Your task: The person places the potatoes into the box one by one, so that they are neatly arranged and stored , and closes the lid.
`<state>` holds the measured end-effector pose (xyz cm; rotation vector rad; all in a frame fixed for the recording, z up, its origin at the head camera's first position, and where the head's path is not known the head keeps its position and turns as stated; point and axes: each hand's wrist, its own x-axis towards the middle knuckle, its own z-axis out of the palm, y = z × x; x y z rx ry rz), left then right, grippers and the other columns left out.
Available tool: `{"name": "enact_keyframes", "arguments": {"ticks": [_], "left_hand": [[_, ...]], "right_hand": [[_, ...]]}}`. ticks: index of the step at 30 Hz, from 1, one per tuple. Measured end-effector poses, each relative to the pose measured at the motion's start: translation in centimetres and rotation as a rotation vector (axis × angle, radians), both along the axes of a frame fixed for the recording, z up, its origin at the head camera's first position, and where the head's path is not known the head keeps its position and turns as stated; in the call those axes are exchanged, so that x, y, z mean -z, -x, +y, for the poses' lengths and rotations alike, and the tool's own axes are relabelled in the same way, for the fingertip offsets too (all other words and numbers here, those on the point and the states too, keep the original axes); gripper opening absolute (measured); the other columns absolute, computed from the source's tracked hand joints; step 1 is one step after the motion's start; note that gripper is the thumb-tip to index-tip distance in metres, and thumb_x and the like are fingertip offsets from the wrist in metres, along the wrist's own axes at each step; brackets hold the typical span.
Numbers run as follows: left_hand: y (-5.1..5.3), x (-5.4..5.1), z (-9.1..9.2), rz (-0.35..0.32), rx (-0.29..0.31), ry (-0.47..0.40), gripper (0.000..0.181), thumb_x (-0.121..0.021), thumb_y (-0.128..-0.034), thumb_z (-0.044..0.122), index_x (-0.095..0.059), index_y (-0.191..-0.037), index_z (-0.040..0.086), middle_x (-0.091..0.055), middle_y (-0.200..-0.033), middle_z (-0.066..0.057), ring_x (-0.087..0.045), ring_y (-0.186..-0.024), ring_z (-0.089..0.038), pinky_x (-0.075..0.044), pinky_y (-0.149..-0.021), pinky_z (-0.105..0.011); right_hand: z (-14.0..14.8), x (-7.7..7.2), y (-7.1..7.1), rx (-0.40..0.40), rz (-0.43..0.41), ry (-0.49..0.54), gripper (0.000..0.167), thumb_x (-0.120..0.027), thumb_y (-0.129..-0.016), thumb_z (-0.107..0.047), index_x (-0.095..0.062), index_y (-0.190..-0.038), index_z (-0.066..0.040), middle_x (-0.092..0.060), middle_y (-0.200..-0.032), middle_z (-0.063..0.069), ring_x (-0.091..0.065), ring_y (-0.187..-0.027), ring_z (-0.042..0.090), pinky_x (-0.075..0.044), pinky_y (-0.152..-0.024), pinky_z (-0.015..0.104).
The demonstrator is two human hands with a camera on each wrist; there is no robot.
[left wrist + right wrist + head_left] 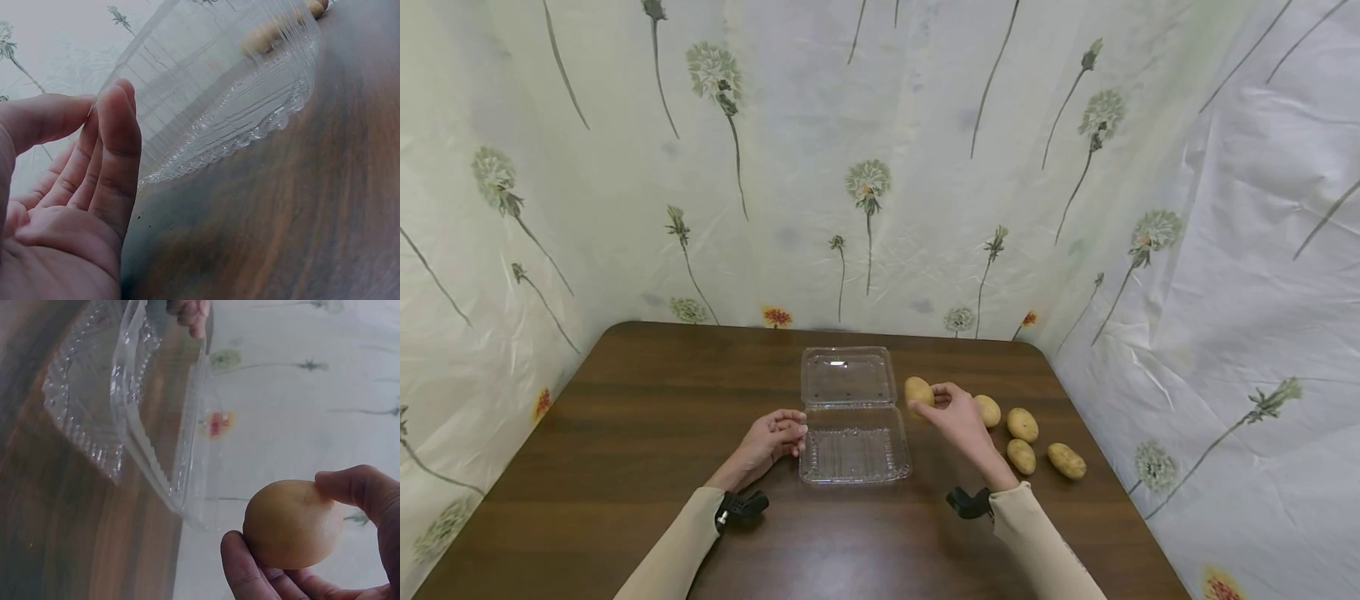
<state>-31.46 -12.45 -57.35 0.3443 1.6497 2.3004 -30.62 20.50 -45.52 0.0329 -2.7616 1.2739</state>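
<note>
A clear plastic clamshell container (854, 457) lies with its lid laid back on the brown table. The left hand (767, 442) pinches the container's left rim between thumb and fingers, as the left wrist view shows with the hand (81, 162) at the clear wall (187, 94). A potato (918, 392) is held by the right hand (962, 425) just right of the lid, above the table. In the right wrist view, thumb and fingers of the hand (369, 506) grip that potato (292, 524), apart from the container (94, 394).
Several other potatoes lie to the right of the right hand, among them one (1022, 424) near the middle of the group and one (1067, 461) farthest right. The brown table (700, 375) ends at a curtain (790, 167) with a dandelion print.
</note>
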Motion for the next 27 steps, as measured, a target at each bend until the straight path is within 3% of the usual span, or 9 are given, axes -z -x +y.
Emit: {"name": "enact_keyframes", "arguments": {"ticks": [18,27], "left_hand": [[-0.1,0.0,0.0,-0.011,-0.012,0.0,0.024,-0.058,-0.095,0.004,-0.048,-0.116,-0.001,-0.067,-0.082,0.002,-0.063,-0.069,-0.01,-0.052,-0.061,-0.022],[0.0,0.0,-0.1,-0.009,0.003,0.001,0.041,-0.057,-0.0963,0.006,-0.038,-0.127,-0.014,-0.066,-0.083,0.002,-0.063,-0.07,-0.01,-0.052,-0.061,-0.022]], "right_hand": [[-3.3,-0.7,0.5,-0.016,0.006,0.015,0.062,-0.078,-0.076,-0.048,-0.063,-0.118,-0.005,-0.071,-0.106,0.009,-0.068,-0.099,0.022,-0.055,-0.083,0.038],[-5.2,-0.9,0.5,-0.062,-0.023,0.165,0.056,-0.08,-0.077,-0.038,-0.062,-0.115,-0.002,-0.071,-0.103,0.014,-0.071,-0.077,0.021,-0.059,-0.068,0.037]]}}
